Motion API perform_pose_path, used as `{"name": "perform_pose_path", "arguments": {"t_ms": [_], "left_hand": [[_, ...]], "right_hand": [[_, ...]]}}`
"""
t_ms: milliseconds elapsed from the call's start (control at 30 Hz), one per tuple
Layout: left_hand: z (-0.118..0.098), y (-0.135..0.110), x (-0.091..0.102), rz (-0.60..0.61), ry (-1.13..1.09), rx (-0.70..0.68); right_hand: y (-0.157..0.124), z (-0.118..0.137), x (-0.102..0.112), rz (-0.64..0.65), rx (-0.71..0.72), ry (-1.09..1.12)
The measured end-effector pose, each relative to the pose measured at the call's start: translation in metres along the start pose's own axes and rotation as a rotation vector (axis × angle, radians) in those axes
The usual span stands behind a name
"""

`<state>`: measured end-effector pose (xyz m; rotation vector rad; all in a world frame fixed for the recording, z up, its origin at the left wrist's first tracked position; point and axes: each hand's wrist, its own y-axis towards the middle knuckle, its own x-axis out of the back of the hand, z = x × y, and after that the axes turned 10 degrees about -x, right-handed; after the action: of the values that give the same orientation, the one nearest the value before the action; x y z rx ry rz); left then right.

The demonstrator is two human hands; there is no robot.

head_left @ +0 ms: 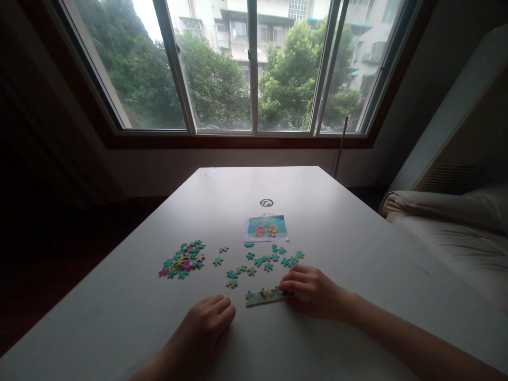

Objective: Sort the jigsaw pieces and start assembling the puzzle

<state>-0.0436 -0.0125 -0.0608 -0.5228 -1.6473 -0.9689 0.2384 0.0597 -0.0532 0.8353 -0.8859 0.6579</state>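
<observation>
A joined strip of jigsaw puzzle [256,298] lies near the table's front, flat edge toward me. My right hand [311,290] closes over the strip's right end, thumb below and fingertips on top, covering part of it. Left of the strip, my left hand [208,317] rests on the table with its fingers curled in; no piece shows in it. Loose teal and green jigsaw pieces [261,261] spread out beyond the strip. A reference picture [268,227] with pink and yellow cartoon figures lies behind them.
A pile of mixed jigsaw pieces [183,260] sits on the left of the white table [159,323]. Farther back are a round black-and-white mark [266,202] and a clear scrap [209,172]. A cushioned seat [456,233] stands at right, and a window [254,69] lies ahead.
</observation>
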Motion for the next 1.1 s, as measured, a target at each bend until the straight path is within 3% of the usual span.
{"name": "perform_pose_path", "arguments": {"t_ms": [1100], "left_hand": [[-0.0011,0.0003,0.0008,0.000,-0.006,0.009]], "right_hand": [[0.0006,-0.0003,0.0001,-0.048,0.002,-0.001]]}}
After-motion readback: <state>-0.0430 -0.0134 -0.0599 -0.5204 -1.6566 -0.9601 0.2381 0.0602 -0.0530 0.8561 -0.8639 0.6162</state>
